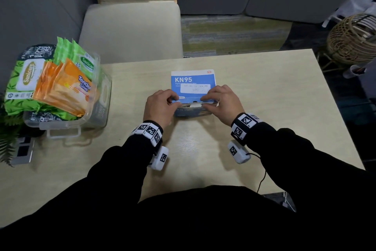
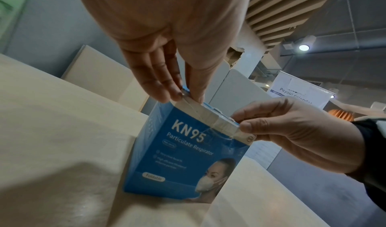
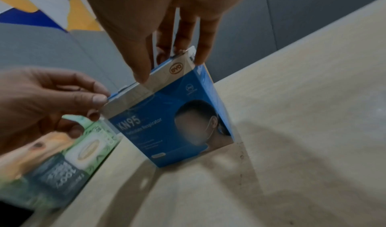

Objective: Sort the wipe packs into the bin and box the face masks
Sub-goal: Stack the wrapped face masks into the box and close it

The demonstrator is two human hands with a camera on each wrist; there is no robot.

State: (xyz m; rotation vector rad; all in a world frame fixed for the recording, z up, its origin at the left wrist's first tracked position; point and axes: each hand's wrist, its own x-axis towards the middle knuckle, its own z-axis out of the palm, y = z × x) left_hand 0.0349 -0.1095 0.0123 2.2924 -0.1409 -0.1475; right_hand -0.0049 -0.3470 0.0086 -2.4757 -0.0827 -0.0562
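A blue KN95 mask box (image 1: 192,85) stands upright mid-table, its lid folded back away from me. Something white (image 1: 195,105), probably a mask, shows in the open top. My left hand (image 1: 175,103) pinches the left end of the box's front top edge (image 2: 205,115) between thumb and fingers. My right hand (image 1: 206,101) pinches the right end of that edge (image 3: 177,67). At the far left, a clear plastic bin (image 1: 102,96) holds green wipe packs (image 1: 26,79) and orange wipe packs (image 1: 67,90) that stick up above its rim.
A cream chair (image 1: 132,30) stands behind the table. A wicker basket (image 1: 352,39) sits off the table's right rear corner. Fern leaves (image 1: 8,145) hang at the left edge. A black cable (image 1: 262,177) runs from my right wrist over the near table edge.
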